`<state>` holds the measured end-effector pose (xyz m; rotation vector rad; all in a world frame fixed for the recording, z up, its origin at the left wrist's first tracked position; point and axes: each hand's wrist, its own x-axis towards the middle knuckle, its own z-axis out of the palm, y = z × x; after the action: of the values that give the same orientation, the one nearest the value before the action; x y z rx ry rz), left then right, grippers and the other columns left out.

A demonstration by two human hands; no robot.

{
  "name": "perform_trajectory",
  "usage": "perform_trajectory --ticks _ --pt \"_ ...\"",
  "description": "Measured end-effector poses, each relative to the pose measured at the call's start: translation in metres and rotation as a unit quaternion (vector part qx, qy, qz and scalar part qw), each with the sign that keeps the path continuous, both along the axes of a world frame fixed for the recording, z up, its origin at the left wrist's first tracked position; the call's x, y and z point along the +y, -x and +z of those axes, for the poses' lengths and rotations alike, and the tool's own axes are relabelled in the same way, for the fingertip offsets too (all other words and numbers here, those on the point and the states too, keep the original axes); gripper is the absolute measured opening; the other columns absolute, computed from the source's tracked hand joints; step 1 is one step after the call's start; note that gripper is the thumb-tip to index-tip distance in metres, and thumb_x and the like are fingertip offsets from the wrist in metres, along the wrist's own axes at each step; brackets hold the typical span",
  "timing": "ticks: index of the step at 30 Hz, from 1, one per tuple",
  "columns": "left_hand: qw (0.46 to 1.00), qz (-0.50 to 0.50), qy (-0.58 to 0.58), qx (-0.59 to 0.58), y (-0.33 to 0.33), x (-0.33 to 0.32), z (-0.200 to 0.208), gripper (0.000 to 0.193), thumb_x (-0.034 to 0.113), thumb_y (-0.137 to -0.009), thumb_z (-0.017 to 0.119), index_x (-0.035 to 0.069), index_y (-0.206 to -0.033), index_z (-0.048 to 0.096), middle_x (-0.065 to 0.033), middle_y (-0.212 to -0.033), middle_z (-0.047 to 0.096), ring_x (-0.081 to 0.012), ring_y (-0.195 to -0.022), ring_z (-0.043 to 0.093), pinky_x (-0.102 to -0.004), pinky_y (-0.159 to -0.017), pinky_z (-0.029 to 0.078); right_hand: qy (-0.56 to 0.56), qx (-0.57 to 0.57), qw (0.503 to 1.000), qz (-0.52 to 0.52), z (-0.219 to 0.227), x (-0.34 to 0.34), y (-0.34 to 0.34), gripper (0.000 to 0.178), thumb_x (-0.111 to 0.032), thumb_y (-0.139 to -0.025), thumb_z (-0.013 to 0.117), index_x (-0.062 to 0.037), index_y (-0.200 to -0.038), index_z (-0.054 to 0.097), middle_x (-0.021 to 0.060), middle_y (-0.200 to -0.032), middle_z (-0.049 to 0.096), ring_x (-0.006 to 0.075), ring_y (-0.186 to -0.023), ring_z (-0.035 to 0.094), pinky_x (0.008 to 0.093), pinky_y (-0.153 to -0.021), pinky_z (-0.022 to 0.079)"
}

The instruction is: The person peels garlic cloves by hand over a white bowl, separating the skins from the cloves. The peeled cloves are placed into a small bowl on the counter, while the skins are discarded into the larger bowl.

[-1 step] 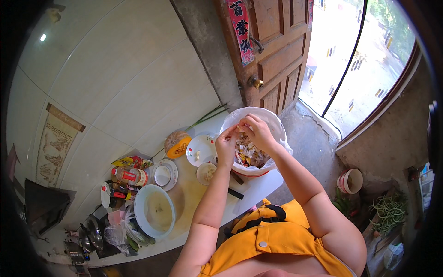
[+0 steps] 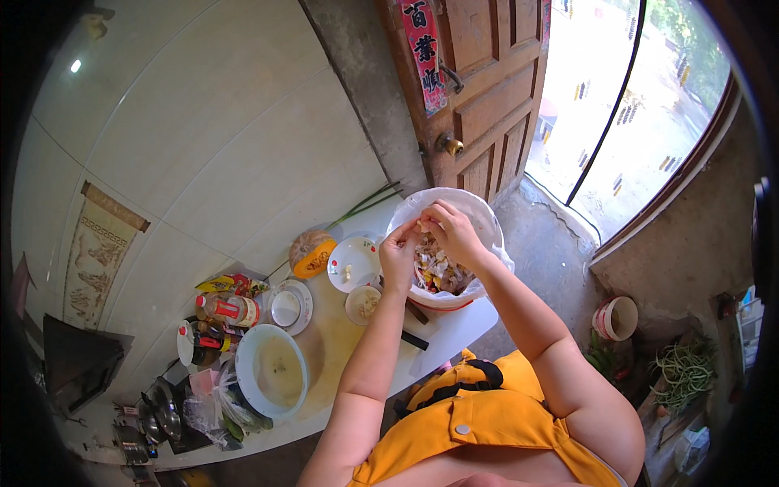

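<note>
My left hand (image 2: 398,253) and my right hand (image 2: 454,235) meet, fingertips pinched together, over a bin lined with a white plastic bag (image 2: 489,223). Between the fingertips is a small pale piece that looks like a garlic clove (image 2: 421,228), mostly covered by the fingers. Below them, food scraps and peelings (image 2: 445,272) fill part of the bin. Just left of my left hand stands a white plate (image 2: 341,253) with a few peeled cloves (image 2: 349,272) on it. A small bowl (image 2: 350,315) with pale pieces sits nearer me, beside my left forearm.
The white counter (image 2: 454,326) carries a cut pumpkin (image 2: 315,258), green onions (image 2: 369,203), stacked dishes (image 2: 302,302), bottles (image 2: 231,310) and a basin of cloudy water (image 2: 300,357). A dark-handled tool (image 2: 415,340) lies by my left forearm. Beyond the bin stands a wooden door (image 2: 479,97).
</note>
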<state>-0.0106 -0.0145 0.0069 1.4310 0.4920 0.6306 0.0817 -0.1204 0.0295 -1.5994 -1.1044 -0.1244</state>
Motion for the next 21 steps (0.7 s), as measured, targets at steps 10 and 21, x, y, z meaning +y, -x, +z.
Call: perform_trajectory --ticks 10,21 --pt "0.995 0.003 0.097 -0.029 0.002 -0.002 0.014 0.018 0.016 -0.088 0.062 0.008 -0.103 0.068 0.0067 -0.077 0.062 0.0016 -0.05 0.036 -0.0158 -0.043 0.027 -0.001 0.009 1.0 -0.015 -0.008 0.001 0.004 0.009 -0.006 -0.083 0.057 -0.0016 -0.09 0.054 0.0138 -0.087 0.055 0.0334 -0.08 0.056 0.0381 -0.069 0.046" --pt "1.0 -0.004 0.003 0.022 0.003 0.003 0.008 0.025 0.017 -0.087 0.064 0.004 -0.108 0.067 0.0008 -0.085 0.066 -0.0022 -0.064 0.051 -0.0175 -0.058 0.042 0.022 -0.062 0.998 -0.011 -0.003 0.004 -0.004 0.01 -0.007 -0.082 0.058 -0.0022 -0.089 0.054 0.0136 -0.087 0.054 0.033 -0.082 0.055 0.0386 -0.071 0.046"
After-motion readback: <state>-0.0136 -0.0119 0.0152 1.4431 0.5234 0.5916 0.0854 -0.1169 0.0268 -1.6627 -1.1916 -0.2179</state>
